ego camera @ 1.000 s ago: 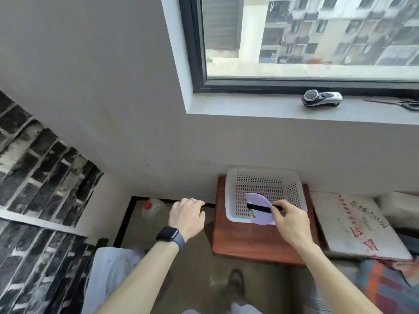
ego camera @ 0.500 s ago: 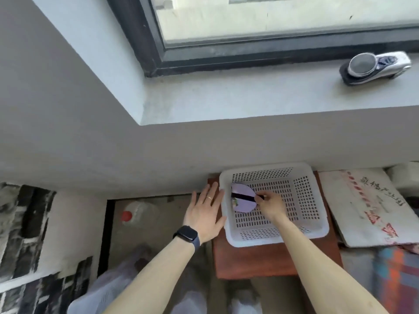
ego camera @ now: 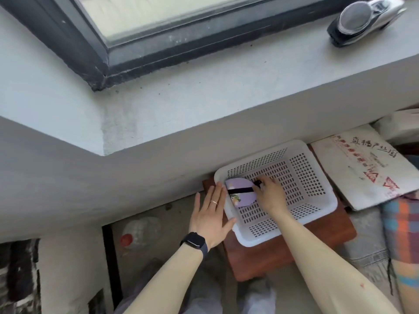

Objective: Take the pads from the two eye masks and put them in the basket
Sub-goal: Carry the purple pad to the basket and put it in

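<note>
Right hand (ego camera: 271, 196) covers eye mask's (ego camera: 241, 192) end; grip unclear.

White perforated basket (ego camera: 317, 207), lilac eye mask (ego camera: 240, 196) w/ black strap, red-brown table (ego camera: 294, 250), black watch (ego camera: 194, 242), plaid cloth (ego camera: 401, 234).

Silver device (ego camera: 362, 18) on windowsill (ego camera: 226, 87), printed board (ego camera: 362, 168) beside wooden stool (ego camera: 294, 252)

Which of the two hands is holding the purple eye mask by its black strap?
The right hand, inside the white basket, pinches the strap of the purple eye mask. The left hand, wearing the watch, lies open and flat against the basket's outer rim.
</note>
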